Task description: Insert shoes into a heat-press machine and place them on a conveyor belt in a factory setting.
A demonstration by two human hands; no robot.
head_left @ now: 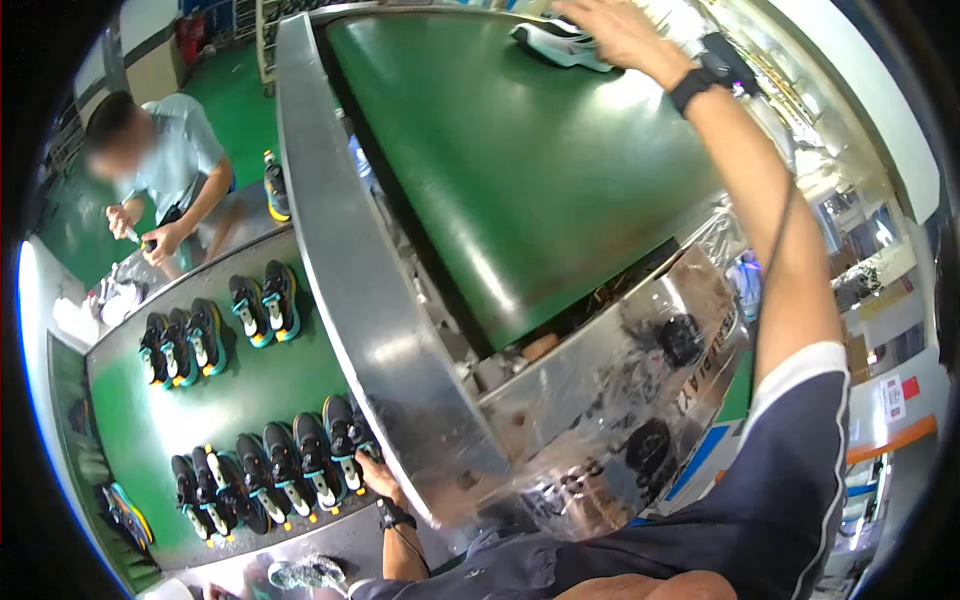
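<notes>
My left hand (378, 478) is closed at the near end of the last black sneaker (366, 432) in the front row, beside the metal frame. Its fingertips are partly hidden against the shoe. My right arm reaches far out, and my right hand (622, 38) is over a white-and-black sneaker (560, 46) at the far edge of the green conveyor belt (520, 150). The fingers of that hand are stretched out; whether they touch the sneaker, I cannot tell. Several black sneakers with teal and orange soles, such as this sneaker (283, 455), line up left of my left hand.
A metal side rail (340, 230) divides the conveyor from the lower green shelf (180, 415). More sneakers (205, 335) stand at its back. A co-worker (180, 160) at the far left handles a small dark object. A plastic-covered metal panel (600, 400) sits in front of me.
</notes>
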